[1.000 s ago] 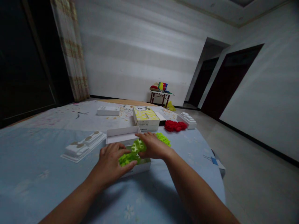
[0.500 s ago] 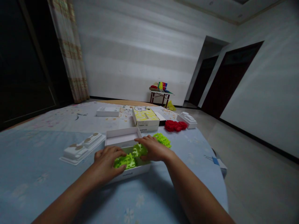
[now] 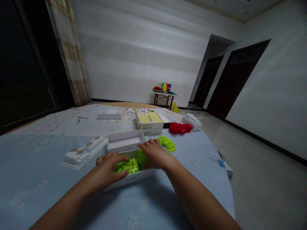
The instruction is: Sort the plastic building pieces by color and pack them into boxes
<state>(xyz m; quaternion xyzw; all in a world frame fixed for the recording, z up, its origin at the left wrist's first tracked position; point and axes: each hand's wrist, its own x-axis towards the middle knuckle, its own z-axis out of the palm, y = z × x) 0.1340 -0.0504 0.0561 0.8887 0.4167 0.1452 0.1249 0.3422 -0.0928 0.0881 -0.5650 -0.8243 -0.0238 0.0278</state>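
Observation:
In front of me is an open white box (image 3: 131, 181) with bright green interlocking plastic blocks (image 3: 128, 166) inside. My left hand (image 3: 109, 168) curls over the box's left end, its thumb and fingers around the blocks there. My right hand (image 3: 155, 155) reaches into the right end, gripping another clump of green blocks (image 3: 142, 158) that its fingers partly cover. Right behind the box sits a shallow white box part (image 3: 126, 140). More loose green blocks (image 3: 167, 143) lie on the cloth past my right hand.
A white moulded tray (image 3: 83, 153) lies on the left. Further back are a white box (image 3: 110, 115), a yellow-and-white carton (image 3: 150, 123), red blocks (image 3: 179, 128) and another white moulded tray (image 3: 192, 120). A blue clip (image 3: 221, 163) sits at the table's right edge.
My right hand has lowered its clump of green blocks a little deeper into the box's right end. My left hand stays almost where it was on the left blocks.

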